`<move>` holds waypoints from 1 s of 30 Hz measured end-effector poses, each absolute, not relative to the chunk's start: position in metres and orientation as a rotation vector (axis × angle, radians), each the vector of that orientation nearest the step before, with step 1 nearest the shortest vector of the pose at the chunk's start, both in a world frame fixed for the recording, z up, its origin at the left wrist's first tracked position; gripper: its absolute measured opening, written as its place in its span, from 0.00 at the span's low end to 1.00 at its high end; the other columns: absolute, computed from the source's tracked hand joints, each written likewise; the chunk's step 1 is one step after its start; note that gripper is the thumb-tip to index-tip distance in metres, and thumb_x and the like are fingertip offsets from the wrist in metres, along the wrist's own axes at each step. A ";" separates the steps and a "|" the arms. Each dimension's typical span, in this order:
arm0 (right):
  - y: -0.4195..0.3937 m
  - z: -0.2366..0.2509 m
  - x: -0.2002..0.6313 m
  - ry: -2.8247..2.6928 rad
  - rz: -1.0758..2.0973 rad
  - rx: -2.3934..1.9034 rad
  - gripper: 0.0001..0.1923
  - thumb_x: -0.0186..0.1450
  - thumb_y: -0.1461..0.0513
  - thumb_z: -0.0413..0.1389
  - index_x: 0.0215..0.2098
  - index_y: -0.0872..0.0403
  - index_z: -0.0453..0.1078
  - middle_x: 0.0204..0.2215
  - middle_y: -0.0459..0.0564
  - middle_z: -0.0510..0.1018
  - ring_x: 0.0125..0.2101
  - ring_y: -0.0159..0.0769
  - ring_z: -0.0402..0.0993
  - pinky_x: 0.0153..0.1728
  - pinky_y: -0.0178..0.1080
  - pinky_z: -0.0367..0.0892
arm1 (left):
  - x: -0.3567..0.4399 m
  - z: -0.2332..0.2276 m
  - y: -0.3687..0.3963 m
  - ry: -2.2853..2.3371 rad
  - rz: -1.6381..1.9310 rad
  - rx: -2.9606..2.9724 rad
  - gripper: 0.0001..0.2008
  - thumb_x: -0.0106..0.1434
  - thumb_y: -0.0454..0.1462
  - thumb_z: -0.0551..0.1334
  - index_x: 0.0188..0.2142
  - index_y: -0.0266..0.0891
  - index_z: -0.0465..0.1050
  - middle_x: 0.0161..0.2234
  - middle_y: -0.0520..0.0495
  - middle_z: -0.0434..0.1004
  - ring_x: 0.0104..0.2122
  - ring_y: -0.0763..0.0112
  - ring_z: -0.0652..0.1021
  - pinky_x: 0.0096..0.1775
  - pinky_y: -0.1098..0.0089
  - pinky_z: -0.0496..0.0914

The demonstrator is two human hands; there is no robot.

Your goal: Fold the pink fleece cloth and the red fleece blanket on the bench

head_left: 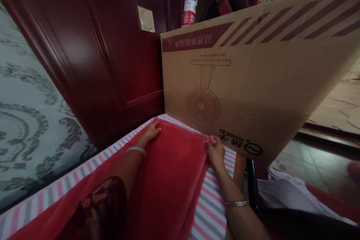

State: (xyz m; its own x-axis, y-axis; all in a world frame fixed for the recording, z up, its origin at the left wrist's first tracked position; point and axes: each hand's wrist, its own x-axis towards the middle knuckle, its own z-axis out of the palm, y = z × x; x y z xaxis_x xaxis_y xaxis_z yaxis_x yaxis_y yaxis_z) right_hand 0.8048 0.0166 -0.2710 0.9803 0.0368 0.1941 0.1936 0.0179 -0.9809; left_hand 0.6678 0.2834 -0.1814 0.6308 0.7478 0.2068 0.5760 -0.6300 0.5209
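A folded, rectangular red cloth (171, 172) lies on a pink, grey and white striped sheet (210, 204), its far edge near a large brown cardboard box (253, 82). The right hand (216, 153) is closed, pinching the cloth's bunched far right corner; the left hand (151, 132) rests half-curled at the far left corner, whether gripping I cannot tell
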 end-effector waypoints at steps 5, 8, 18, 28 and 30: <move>0.015 -0.265 0.796 -0.266 -0.183 -1.638 0.24 0.55 0.50 0.51 0.45 0.53 0.72 0.38 0.55 0.80 0.41 0.48 0.74 0.43 0.44 0.66 | 0.660 -0.181 0.296 1.372 0.533 2.474 0.22 0.66 0.40 0.57 0.58 0.35 0.72 0.58 0.30 0.73 0.60 0.44 0.70 0.57 0.49 0.66; 0.012 -0.261 0.791 -0.386 -0.262 -1.637 0.23 0.59 0.51 0.48 0.47 0.52 0.72 0.42 0.55 0.80 0.42 0.46 0.74 0.44 0.44 0.66 | 0.658 -0.179 0.301 1.468 0.431 2.480 0.21 0.64 0.45 0.61 0.51 0.34 0.76 0.55 0.26 0.75 0.57 0.40 0.73 0.52 0.50 0.70; 0.008 -0.254 0.788 -0.368 -0.378 -1.615 0.14 0.62 0.55 0.47 0.39 0.51 0.70 0.34 0.51 0.79 0.35 0.43 0.73 0.40 0.41 0.64 | 0.674 -0.172 0.297 1.415 0.591 2.620 0.18 0.71 0.39 0.50 0.55 0.36 0.69 0.55 0.30 0.74 0.54 0.50 0.77 0.53 0.56 0.69; 0.014 -0.266 0.800 -0.301 -0.307 -1.727 0.12 0.58 0.60 0.48 0.36 0.50 0.71 0.28 0.49 0.77 0.31 0.43 0.71 0.35 0.40 0.62 | 0.661 -0.168 0.298 1.281 0.340 2.639 0.23 0.64 0.42 0.63 0.56 0.35 0.68 0.55 0.31 0.74 0.52 0.53 0.78 0.49 0.63 0.72; 0.013 -0.266 0.801 -0.291 -0.295 -1.741 0.13 0.58 0.61 0.48 0.37 0.50 0.72 0.29 0.49 0.77 0.32 0.42 0.71 0.36 0.39 0.63 | 0.653 -0.158 0.283 1.228 0.347 2.699 0.23 0.63 0.40 0.64 0.56 0.36 0.69 0.57 0.30 0.69 0.56 0.47 0.73 0.54 0.57 0.69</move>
State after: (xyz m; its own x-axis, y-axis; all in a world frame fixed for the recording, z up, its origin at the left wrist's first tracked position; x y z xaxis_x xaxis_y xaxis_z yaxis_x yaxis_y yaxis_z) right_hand 0.8010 0.0132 -0.2656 0.9346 0.0316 0.3544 0.3540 -0.1846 -0.9169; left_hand 0.6532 0.2833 -0.1584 0.6367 0.7574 0.1449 0.7212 -0.6514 0.2357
